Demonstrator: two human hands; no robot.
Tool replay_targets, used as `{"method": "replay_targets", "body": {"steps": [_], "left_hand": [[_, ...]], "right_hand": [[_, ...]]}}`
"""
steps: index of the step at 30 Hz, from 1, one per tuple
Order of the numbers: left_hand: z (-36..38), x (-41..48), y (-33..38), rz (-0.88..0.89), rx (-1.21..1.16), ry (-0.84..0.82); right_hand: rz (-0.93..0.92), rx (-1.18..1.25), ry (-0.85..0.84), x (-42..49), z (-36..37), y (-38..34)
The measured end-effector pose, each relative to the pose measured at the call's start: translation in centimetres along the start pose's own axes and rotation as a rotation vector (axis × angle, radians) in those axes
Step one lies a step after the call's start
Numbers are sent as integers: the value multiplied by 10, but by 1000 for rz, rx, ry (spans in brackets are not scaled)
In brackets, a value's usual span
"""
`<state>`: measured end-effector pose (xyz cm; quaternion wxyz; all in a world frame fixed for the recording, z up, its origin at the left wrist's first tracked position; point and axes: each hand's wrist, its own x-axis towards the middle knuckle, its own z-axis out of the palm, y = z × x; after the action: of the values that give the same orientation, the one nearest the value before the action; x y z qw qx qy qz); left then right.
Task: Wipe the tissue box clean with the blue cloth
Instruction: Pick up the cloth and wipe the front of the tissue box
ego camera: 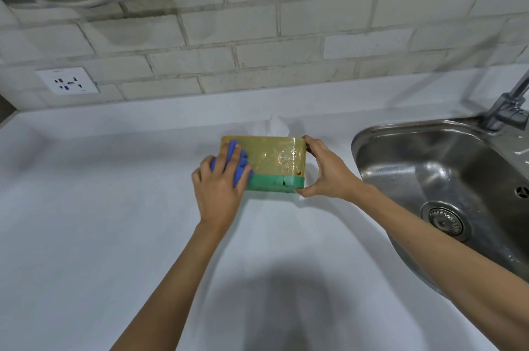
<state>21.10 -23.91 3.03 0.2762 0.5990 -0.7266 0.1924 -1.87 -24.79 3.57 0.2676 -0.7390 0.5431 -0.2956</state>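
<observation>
- The tissue box (272, 163) stands on the white counter (114, 207), its broad yellow-olive side turned toward the camera, with a green band along the bottom edge.
- The left hand (219, 193) presses the blue cloth (239, 166) flat against the left part of that side; the fingers (226, 159) lie spread over the cloth, which bunches out between and to the right of them.
- Whether those fingers curl around the cloth or only press it against the box cannot be told; they rest fairly wide on it.
- The right hand (329, 170) grips the right end of the box, the upper fingers hooked over the top right corner and the thumb under the lower right corner, so the box end sits between them.
- Between the two sets of fingers, the middle of the box face shows shiny smears and brownish spots, and a dark drip runs down onto the green band.
- Beyond the fingers, a white tissue (276, 124) sticks up from the top of the box.
- To the right of the right-hand fingers, a steel sink (446, 167) is set into the counter, with a tap (506, 110) at its far corner.
- Far to the left of the left-hand fingers, a wall socket (67, 81) sits in the pale brick-tiled wall (286, 50).
</observation>
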Motion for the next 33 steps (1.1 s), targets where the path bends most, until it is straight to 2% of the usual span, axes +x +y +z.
{"method": "replay_targets", "body": {"steps": [2, 7, 11, 12, 16, 18, 22, 26, 29, 31, 33], "left_hand": [[-1, 15, 12, -119, -66, -40], [1, 1, 27, 105, -16, 29], [3, -22, 16, -17, -150, 96], [3, -25, 21, -3, -159, 120], [5, -25, 58, 214, -93, 158], [5, -23, 68, 258, -54, 131], [5, -21, 44, 206, -13, 104], [-1, -10, 6, -41, -31, 39], [-4, 17, 19, -162, -82, -38], [-3, 26, 41, -120, -63, -24], [-1, 17, 59, -2, -3, -1]], "right_hand": [[4, 14, 5, 1, 1, 0], [12, -1, -4, 3, 0, 1], [20, -3, -10, 3, -1, 0], [20, -2, -9, 3, -1, 0], [28, -12, 13, 2, -6, 3], [33, -29, 9, 0, -7, 4], [18, 8, 11, 0, -1, -1], [12, 21, 5, 3, 2, -6], [11, 6, 11, 0, 2, -4], [6, -5, 15, -1, 2, -3], [3, -5, 23, -1, 3, -2]]}}
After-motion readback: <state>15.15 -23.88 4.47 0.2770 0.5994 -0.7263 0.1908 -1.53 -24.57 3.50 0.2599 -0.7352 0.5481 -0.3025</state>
